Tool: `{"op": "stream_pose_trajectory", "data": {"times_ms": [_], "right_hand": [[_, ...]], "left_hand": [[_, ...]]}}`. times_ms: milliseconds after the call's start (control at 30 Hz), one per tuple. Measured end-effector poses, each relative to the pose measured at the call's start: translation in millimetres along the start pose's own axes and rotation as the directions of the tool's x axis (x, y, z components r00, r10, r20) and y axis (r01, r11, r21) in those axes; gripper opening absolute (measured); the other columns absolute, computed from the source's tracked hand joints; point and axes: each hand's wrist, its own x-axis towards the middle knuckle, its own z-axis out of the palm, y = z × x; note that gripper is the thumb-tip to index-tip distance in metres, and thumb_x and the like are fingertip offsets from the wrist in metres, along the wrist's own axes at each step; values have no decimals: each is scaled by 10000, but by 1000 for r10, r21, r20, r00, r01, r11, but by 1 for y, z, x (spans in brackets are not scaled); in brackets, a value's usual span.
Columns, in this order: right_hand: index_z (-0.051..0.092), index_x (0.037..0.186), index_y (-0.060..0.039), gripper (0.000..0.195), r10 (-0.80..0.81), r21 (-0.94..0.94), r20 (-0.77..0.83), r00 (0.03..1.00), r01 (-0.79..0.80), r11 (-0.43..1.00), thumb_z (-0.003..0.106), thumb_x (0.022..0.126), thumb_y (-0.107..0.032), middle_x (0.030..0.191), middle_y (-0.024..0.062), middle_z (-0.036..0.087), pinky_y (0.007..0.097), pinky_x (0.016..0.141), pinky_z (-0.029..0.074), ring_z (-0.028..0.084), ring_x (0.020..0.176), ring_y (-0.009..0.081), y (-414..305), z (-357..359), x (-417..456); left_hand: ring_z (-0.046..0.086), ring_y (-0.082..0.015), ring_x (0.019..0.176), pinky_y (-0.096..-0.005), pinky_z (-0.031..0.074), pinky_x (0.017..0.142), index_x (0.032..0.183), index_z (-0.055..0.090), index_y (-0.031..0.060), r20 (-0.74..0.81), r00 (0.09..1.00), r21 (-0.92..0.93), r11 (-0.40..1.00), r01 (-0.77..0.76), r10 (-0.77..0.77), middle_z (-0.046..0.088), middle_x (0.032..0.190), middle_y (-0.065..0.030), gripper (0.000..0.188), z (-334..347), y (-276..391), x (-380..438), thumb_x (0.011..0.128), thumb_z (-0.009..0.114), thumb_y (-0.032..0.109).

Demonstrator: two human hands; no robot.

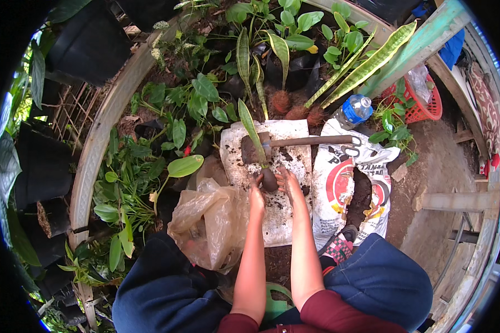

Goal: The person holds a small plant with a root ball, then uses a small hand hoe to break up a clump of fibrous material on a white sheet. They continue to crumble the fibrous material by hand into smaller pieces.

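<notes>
A snake plant cutting [252, 130] with one yellow-edged leaf rises from a dark soil-covered root ball [269, 180]. My left hand [256, 190] is at the ball's left side, fingers spread; whether its fingertips touch is unclear. On the other side my right hand [288, 182] is open, palm facing the ball, with a small gap between. Both hands are smeared with soil. Beneath them lies a soil-strewn white sack [277, 227]. Just beyond the ball, a short spade with a wooden handle [312, 140] lies across the sack, its dirty blade behind the leaf.
A torn, printed sack [333, 200] shows dark soil [360, 193] inside. A clear plastic bag [212, 220] lies at left. Snake plants with brown, fibrous root balls [281, 102], a water bottle [354, 109] and a red basket [425, 102] stand beyond. Leafy potted plants [154, 166] crowd the left.
</notes>
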Motion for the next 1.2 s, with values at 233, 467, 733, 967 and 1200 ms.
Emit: {"op": "stream_pose_trajectory", "data": {"times_ms": [233,467,733,967,1200], "right_hand": [[575,1107,-52,455,-224,150,58,973,213,965,480,896,-444,926,124,676,272,613,470,621,644,163,30,-27,27],[564,1077,-45,400,-30,600,-36,999,46,798,481,873,-379,880,112,670,308,664,505,640,781,190,16,-32,-6],[600,980,-22,206,-165,-105,21,986,167,980,597,845,-178,792,81,639,276,561,512,619,624,169,44,47,12],[627,1016,-49,409,-670,-649,7,743,512,562,776,661,-185,1066,176,572,389,900,447,559,986,336,24,78,-15],[687,929,-29,193,-740,-623,-53,670,557,549,655,761,-118,1028,150,646,371,816,499,621,923,316,36,85,-32]], "left_hand": [[514,-282,1136,-337,366,968,1234,500,-46,-227,955,263,956,-130,192,538,1223,-215,641,1,22,-20,940,356,504],[547,-270,1077,-336,396,931,1216,509,-34,-281,946,200,974,-108,163,577,1156,-196,453,-15,31,-29,935,422,311],[502,-198,1074,-280,364,922,1232,490,-11,-192,981,-20,1000,-19,15,534,1184,-141,466,-63,-39,21,958,381,350],[478,-209,1115,-316,353,975,1277,387,8,-133,990,-313,950,9,-53,491,1230,-127,445,-28,-3,-15,979,322,332],[478,-249,1124,-329,355,975,1290,404,4,-254,961,-128,981,-143,107,488,1230,-160,482,-42,-27,0,960,366,353]]}}
